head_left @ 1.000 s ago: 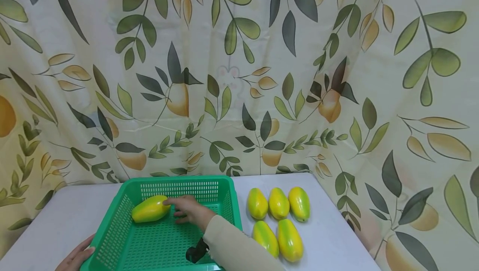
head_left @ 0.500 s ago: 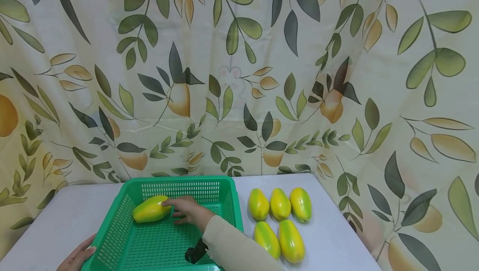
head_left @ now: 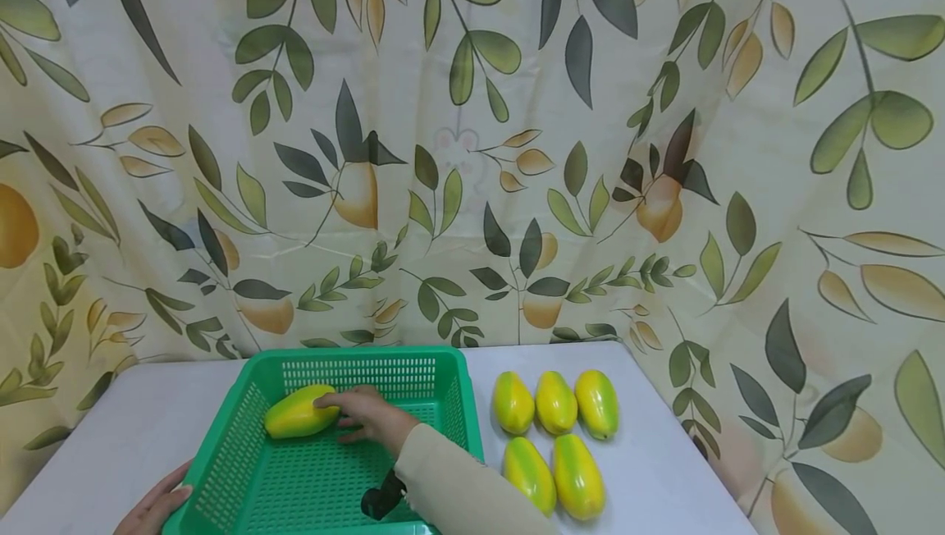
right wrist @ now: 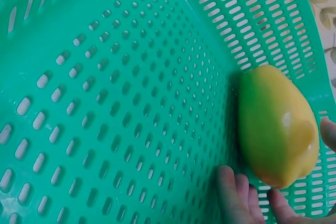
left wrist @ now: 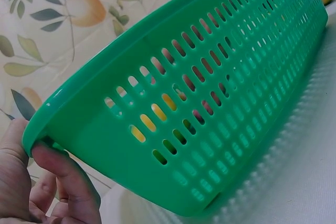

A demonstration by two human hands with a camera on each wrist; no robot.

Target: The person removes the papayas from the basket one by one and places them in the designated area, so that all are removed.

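Observation:
In the head view, a yellow-green papaya (head_left: pixel 291 416) lies on its side in the green plastic basket (head_left: pixel 470 420), towards its far left corner. My right hand (head_left: pixel 376 416) reaches in from the right and pinches the fruit's near end; one digit lies over its top. Seen from the right wrist, the digits bracket that end of the papaya (right wrist: pixel 275 124), while the remaining fingers (right wrist: pixel 228 192) sit low beside it. My left hand (head_left: pixel 153 502) grips the basket's left rim, and the left wrist view shows thumb and fingers around a corner of that rim (left wrist: pixel 39 119).
Several more papayas (head_left: pixel 555 404) rest on the white tabletop (head_left: pixel 657 469) to the right of the basket, in two rows. A curtain (head_left: pixel 458 190) printed with leaves and fruit hangs behind the table. A black wrist camera (head_left: pixel 382 498) sits under my right wrist, inside the basket.
My right hand has crept slightly left, so its digit reaches a little further over the papaya's end. The whole head view has shifted slightly. My left hand stays on the rim.

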